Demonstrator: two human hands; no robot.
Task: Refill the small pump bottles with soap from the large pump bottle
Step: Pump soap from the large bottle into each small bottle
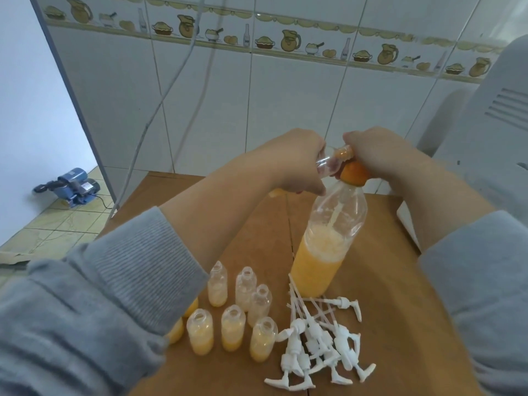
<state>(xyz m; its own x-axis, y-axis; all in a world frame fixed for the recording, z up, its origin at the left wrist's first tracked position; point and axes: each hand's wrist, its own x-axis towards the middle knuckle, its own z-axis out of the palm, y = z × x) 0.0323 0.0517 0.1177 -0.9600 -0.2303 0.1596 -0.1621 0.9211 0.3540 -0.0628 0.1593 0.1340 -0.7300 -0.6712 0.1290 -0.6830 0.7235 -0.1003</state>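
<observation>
My left hand point(297, 164) grips a tilted small pump bottle point(328, 164), neck at the large bottle's point(323, 247) orange pump point(354, 172), which my right hand point(380, 155) grips. I should press slowly, keeping spout inside neck.

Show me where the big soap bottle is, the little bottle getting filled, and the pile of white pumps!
big soap bottle point(317, 270), head view, on its orange-filled lower body.
little bottle point(328, 164), head view, on its clear side, held in the left hand.
white pumps point(317, 338), head view, on a pump head mid-pile.
</observation>
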